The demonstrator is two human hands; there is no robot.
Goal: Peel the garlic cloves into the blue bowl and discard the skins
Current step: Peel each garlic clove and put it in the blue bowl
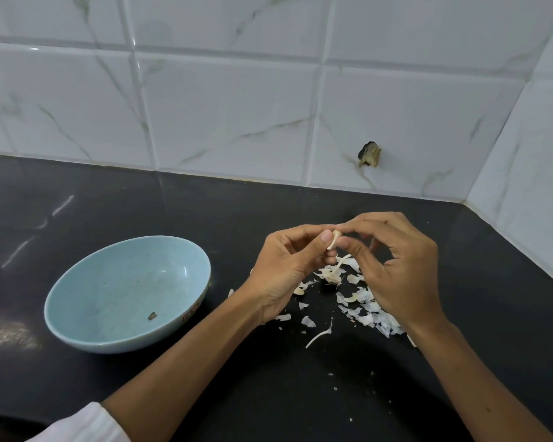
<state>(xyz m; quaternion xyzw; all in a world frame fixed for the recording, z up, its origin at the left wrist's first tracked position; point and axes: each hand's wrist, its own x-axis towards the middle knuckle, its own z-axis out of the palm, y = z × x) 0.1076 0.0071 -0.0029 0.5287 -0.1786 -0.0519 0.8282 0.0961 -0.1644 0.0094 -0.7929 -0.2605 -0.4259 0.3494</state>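
A small pale garlic clove (334,239) is pinched between both hands above the black counter. My left hand (284,266) holds it with thumb and fingers from the left. My right hand (396,263) pinches its top with thumb and forefinger from the right. The blue bowl (87,333) stands to the left, apart from both hands, and holds only a small brown scrap (152,316). White garlic skins (369,309) lie scattered on the counter under and between my hands, with a garlic stem and root piece (332,275) among them.
The black counter (268,393) runs to a white tiled wall (237,106) at the back and on the right. A dark broken hole (370,154) sits low in the back wall. Skin crumbs (334,382) dot the counter near me.
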